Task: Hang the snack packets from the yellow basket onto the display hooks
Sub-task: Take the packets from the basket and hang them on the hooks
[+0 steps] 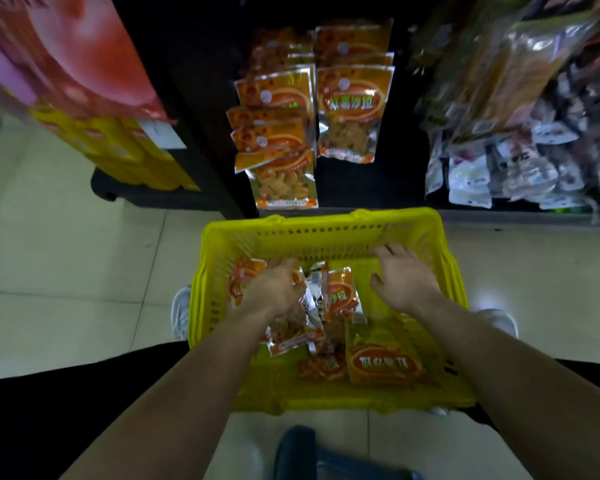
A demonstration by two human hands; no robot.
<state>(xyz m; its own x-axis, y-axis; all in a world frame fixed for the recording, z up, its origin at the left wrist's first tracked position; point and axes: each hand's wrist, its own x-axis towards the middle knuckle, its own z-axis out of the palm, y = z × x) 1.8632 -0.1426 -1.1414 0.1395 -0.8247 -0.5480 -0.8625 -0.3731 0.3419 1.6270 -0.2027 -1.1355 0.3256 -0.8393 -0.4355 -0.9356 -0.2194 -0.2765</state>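
Note:
The yellow basket (312,230) stands on the floor between my feet, with several orange snack packets (381,358) lying inside. My left hand (274,289) is down in the basket's left half, fingers closed around an orange and silver packet (293,332). My right hand (402,275) hovers over the basket's right half, fingers spread and holding nothing. On the dark display ahead hang two columns of the same orange packets: a left column (278,133) and a right column (352,109). The hooks themselves are hidden behind the packets.
A rack of grey and white packets (499,168) fills the right side. Yellow and red boxed goods (118,143) are stacked on a low dark base at the left. Pale floor tiles (66,254) lie around the basket. A blue object (298,452) sits at the bottom edge.

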